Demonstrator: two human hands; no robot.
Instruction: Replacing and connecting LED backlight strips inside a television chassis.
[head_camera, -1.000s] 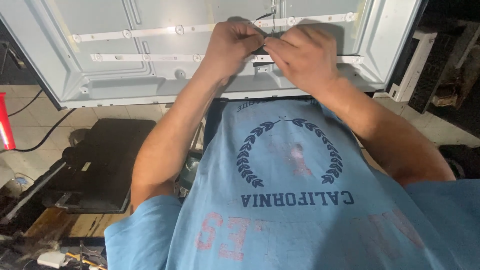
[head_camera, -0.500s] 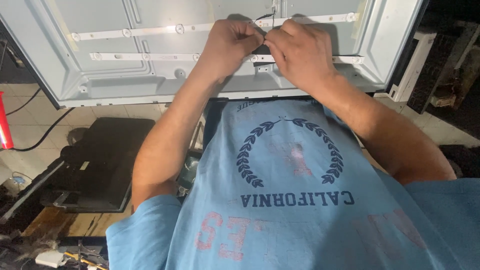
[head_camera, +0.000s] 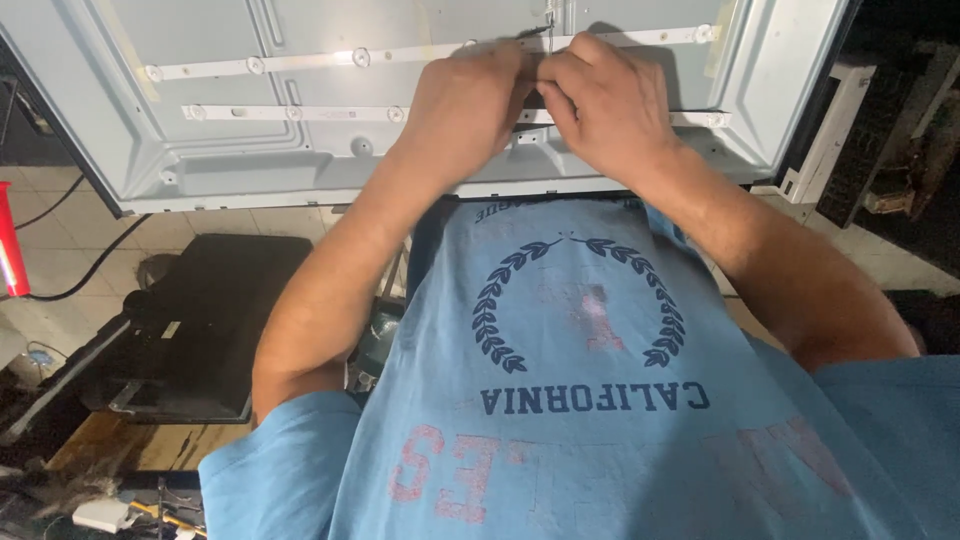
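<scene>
Over the open back pan of a flat screen, both my hands meet on a light strip.

At the far edge of the pale grey metal panel (head_camera: 230, 160), my left hand (head_camera: 470, 105) and right hand (head_camera: 605, 110) sit knuckle to knuckle, touching, fingers curled and pinched down on the long thin white strip with round lenses (head_camera: 300, 113). Its long axis runs left to right across the panel, parallel to a second white strip (head_camera: 300, 63) just above it. A thin dark wire (head_camera: 535, 32) pokes up between my fingertips; exactly what they grip is hidden. Below my left arm a black flat device (head_camera: 200, 330) rests on the wooden surface (head_camera: 110, 445).
</scene>
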